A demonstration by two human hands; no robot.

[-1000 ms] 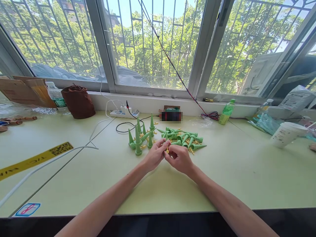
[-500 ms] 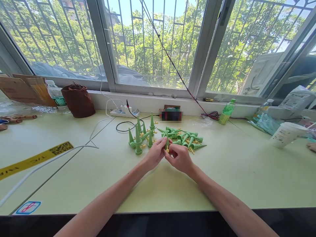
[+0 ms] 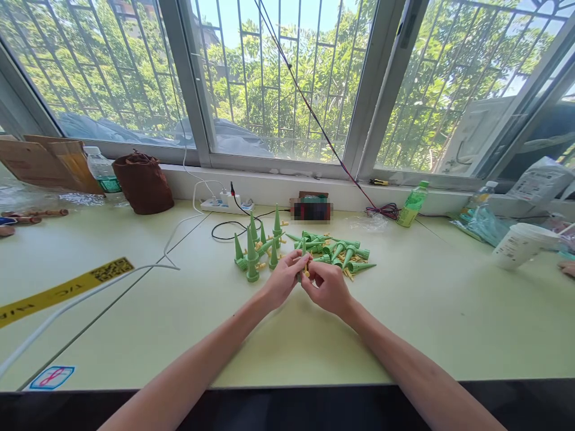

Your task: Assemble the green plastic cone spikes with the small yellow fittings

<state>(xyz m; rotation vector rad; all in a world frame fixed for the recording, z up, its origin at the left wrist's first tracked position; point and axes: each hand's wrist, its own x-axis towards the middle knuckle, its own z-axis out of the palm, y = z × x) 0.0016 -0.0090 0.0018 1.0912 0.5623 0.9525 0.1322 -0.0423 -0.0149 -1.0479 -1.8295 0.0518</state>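
Note:
My left hand (image 3: 284, 279) and my right hand (image 3: 327, 286) meet at the middle of the pale green table (image 3: 179, 311). Together they pinch one green cone spike (image 3: 302, 263) with a small yellow piece (image 3: 306, 272) at its base. Just beyond and left of the hands stands a group of upright green spikes (image 3: 254, 251). To the right, a heap of lying green spikes (image 3: 336, 250) is mixed with small yellow parts.
A white cable (image 3: 112, 281) and a yellow label strip (image 3: 63, 292) lie at the left. A brown pouch (image 3: 142, 182), a power strip (image 3: 224, 205) and a small box (image 3: 311, 209) line the window sill. A green bottle (image 3: 412, 205) and a paper cup (image 3: 521, 244) stand right.
The spike was raised upright between my fingers half a second ago and is now lower and more hidden by them. My hands stay in the same spot.

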